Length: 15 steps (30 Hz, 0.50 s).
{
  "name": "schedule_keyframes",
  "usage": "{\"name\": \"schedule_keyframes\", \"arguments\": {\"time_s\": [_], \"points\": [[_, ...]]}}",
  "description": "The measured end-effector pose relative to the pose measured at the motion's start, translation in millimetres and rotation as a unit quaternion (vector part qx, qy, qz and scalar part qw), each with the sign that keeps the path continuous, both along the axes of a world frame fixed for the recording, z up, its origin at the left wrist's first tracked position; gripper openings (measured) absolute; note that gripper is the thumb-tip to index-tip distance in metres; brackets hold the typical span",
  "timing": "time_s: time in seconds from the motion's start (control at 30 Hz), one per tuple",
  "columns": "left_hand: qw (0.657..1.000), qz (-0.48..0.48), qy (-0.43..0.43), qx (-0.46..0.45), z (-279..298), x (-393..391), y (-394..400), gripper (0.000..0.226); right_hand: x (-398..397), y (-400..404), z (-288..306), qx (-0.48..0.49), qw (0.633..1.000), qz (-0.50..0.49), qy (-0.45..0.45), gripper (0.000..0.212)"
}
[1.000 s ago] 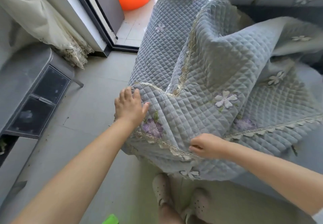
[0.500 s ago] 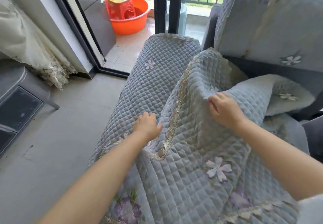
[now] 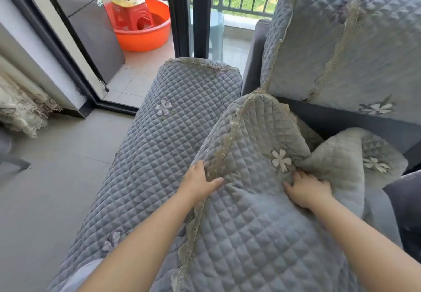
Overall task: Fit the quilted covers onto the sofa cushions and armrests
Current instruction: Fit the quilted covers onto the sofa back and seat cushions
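On your far left the floor (image 3: 57, 178) gives you standing room, with the lace curtain (image 3: 20, 114) and the open balcony door (image 3: 75, 41) well apart from the work. The armrest cover (image 3: 159, 150) already lies over the arm. Your left hand (image 3: 200, 183) rests on the lace trim (image 3: 224, 153) of the seat cover (image 3: 250, 234), fingers mostly straight, thumb out along the edge. If that hand slides outward, I judge it will drag the trim over the armrest cover and rumple both. Your right hand (image 3: 307, 189) presses flat, fingers spread, into the fold beside the white flower (image 3: 281, 160). The far end of the seat cover is bunched and stands up against the back cushion (image 3: 341, 52); push too hard and the bunch probably packs deeper into the gap instead of flattening. Right of it the bare sofa (image 3: 405, 200) offers little room to pull slack.
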<state>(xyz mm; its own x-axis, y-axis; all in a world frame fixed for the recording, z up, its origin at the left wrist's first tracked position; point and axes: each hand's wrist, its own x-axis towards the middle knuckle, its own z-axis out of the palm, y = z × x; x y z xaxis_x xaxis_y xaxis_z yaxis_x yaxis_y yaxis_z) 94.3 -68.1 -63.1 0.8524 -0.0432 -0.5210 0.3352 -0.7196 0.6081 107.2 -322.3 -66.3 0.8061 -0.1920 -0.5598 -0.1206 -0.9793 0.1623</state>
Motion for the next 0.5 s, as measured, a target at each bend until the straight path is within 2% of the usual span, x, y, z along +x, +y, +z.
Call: {"name": "schedule_keyframes", "arguments": {"time_s": [0.07, 0.17, 0.23, 0.3, 0.33, 0.4, 0.5], "points": [[1.0, -0.006, 0.009, 0.003, -7, 5, -7, 0.08, 8, -19, -6, -0.009, 1.0, -0.008, 0.029, 0.061], [0.999, 0.027, 0.007, -0.025, -11, 14, -16, 0.084, 32, -16, 2, 0.044, 0.997, 0.022, 0.054, 0.05], [0.998, 0.049, -0.015, -0.042, -13, 24, -23, 0.087, 55, -7, 20, 0.085, 0.995, 0.04, -0.029, 0.037], [0.999, 0.035, -0.024, -0.025, -18, 35, -31, 0.094, 82, -1, 35, 0.152, 0.969, 0.042, -0.189, 0.031], [0.999, 0.024, -0.018, -0.018, -21, 37, -34, 0.096, 91, 3, 43, 0.188, 0.948, 0.047, -0.253, 0.033], [1.0, 0.013, -0.003, -0.012, -31, 42, -38, 0.095, 114, 9, 46, 0.213, 0.929, 0.058, -0.297, 0.054], [1.0, -0.007, -0.007, -0.014, -43, 48, -37, 0.095, 145, 13, 32, 0.18, 0.954, 0.02, -0.241, 0.073]]}}
